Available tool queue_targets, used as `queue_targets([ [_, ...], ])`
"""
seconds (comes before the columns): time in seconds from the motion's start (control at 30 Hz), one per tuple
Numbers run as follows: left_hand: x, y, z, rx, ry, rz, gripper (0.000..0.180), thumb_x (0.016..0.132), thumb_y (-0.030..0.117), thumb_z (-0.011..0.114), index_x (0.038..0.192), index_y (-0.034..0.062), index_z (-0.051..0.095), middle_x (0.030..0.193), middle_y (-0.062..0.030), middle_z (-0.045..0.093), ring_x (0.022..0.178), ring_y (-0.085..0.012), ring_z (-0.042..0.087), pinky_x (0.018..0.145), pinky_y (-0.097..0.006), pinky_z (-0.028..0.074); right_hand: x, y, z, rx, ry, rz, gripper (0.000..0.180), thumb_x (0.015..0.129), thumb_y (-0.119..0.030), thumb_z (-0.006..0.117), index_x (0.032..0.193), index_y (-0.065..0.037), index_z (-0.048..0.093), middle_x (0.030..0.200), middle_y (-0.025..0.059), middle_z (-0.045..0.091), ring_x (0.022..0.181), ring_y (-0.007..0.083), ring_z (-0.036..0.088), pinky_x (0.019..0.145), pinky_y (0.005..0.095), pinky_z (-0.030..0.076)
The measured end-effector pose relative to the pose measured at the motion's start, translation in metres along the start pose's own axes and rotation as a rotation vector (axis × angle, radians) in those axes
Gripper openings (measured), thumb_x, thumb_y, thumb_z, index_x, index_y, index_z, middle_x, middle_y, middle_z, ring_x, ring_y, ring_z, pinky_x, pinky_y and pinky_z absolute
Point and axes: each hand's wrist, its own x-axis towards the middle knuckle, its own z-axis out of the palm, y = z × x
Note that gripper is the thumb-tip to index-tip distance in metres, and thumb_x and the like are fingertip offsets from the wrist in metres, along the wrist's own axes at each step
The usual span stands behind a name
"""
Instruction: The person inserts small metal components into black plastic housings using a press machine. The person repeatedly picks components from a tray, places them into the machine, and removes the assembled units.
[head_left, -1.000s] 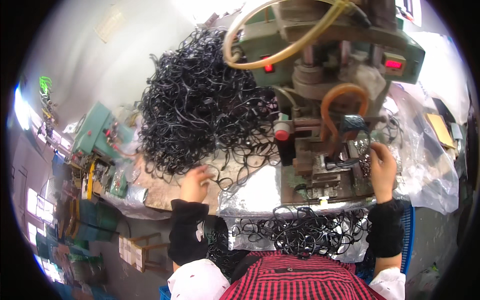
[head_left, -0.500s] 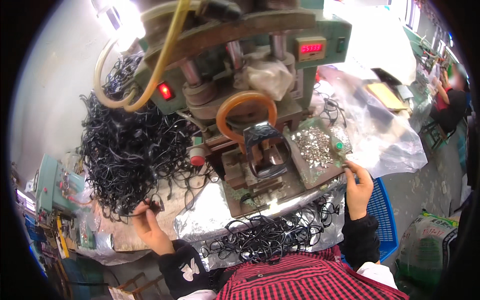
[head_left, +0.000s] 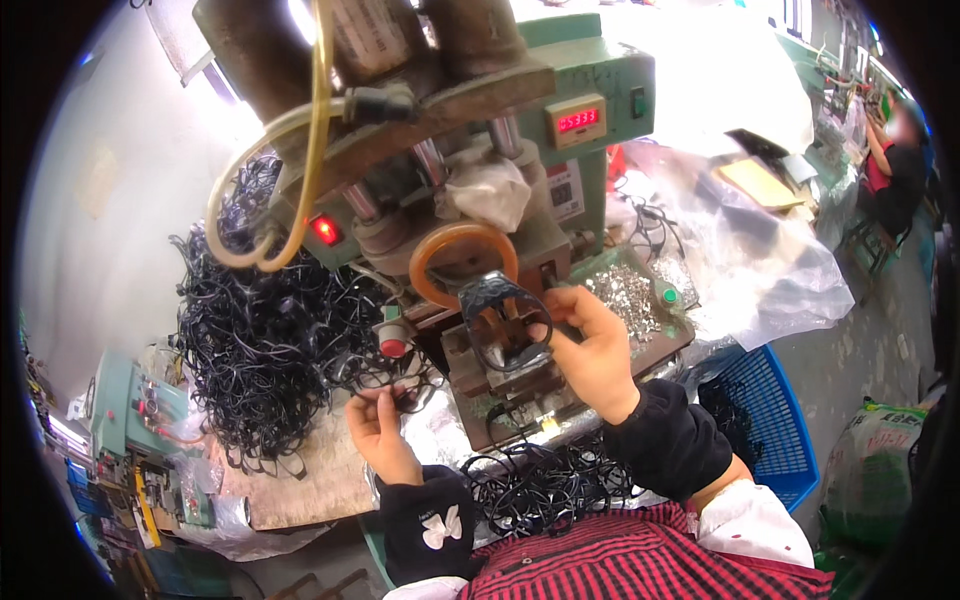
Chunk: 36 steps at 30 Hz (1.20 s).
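Black strap loop: it sits at the lower block of the press (head_left: 470, 105), in from the tabletop's (head_left: 300, 497) front edge, its broad band (head_left: 490, 288) uppermost.
My right hand (head_left: 590, 345): thumb and forefinger pinch the right side of that loop.
Orange ring (head_left: 463, 232): upright, just behind the loop.
My left hand (head_left: 383, 432): thumb and forefinger curl close together at loose straps (head_left: 408, 388); I cannot tell whether they grip one.
Red button (head_left: 393, 348): just beyond my left fingertips.
Strap pile (head_left: 265, 330): heaped toward the tabletop's back left corner.
Metal bits (head_left: 622, 292): in a shallow tray (head_left: 660, 347) by the tabletop's right edge.
More straps (head_left: 545, 490): tangled along the tabletop's front edge, before my checked apron (head_left: 620, 555).
Blue basket (head_left: 778, 425): off the front right corner, black straps inside.
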Motion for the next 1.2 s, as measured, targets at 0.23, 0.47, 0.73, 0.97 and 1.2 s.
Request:
queue_targets([
  [0.23,0.014,0.105,0.055,-0.158,-0.277,0.523,0.007,0.099,0.003,0.050,0.105,0.0017,0.048,0.101,-0.0108,0.052,0.093,-0.0186,0.056,0.074,-0.035,0.056,0.001,-0.016,0.008,0.352,-0.081,0.328,0.042,0.083,0.002,0.069,0.121,0.003,0.052,0.099,0.0077,0.067,0.096,0.0110,0.062,0.087,0.0252,0.048],
  [0.47,0.008,0.115,0.064,-0.108,-0.293,0.467,0.007,0.095,-0.005,0.050,0.101,-0.0012,0.049,0.088,-0.0119,0.059,0.081,-0.0188,0.063,0.072,-0.037,0.059,-0.022,-0.039,0.005,-0.044,-0.156,-0.042,0.053,0.082,-0.002,0.066,0.132,0.001,0.049,0.109,0.0141,0.065,0.103,0.0213,0.064,0.094,0.0316,0.048],
  [0.73,-0.026,0.108,0.110,0.087,-0.464,0.185,0.015,0.086,-0.004,0.071,0.096,-0.0038,0.060,0.087,-0.0081,0.069,0.080,-0.0115,0.066,0.074,-0.025,0.053,0.008,0.072,-0.101,-1.186,0.070,-0.278,0.015,0.075,-0.012,0.071,0.089,-0.007,0.068,0.118,0.0174,0.061,0.123,0.0369,0.051,0.091,0.0471,0.047],
  [0.97,-0.024,0.102,0.111,0.167,-0.440,0.242,0.013,0.088,-0.003,0.069,0.094,0.0007,0.058,0.086,-0.0033,0.067,0.076,-0.0069,0.061,0.071,-0.020,0.048,0.023,0.062,-0.100,-0.917,0.118,-0.184,0.010,0.077,-0.012,0.073,0.085,-0.005,0.073,0.097,0.0125,0.069,0.095,0.0319,0.063,0.083,0.0395,0.050],
  [1.2,-0.037,0.092,0.097,0.214,-0.464,0.407,0.022,0.086,-0.003,0.070,0.106,-0.0008,0.061,0.102,-0.0115,0.070,0.087,-0.0141,0.066,0.078,-0.025,0.051,0.025,0.066,-0.092,-0.706,0.157,-0.145,0.012,0.090,-0.007,0.066,0.098,0.000,0.070,0.087,0.0105,0.070,0.078,0.0190,0.065,0.072,0.0294,0.050],
])
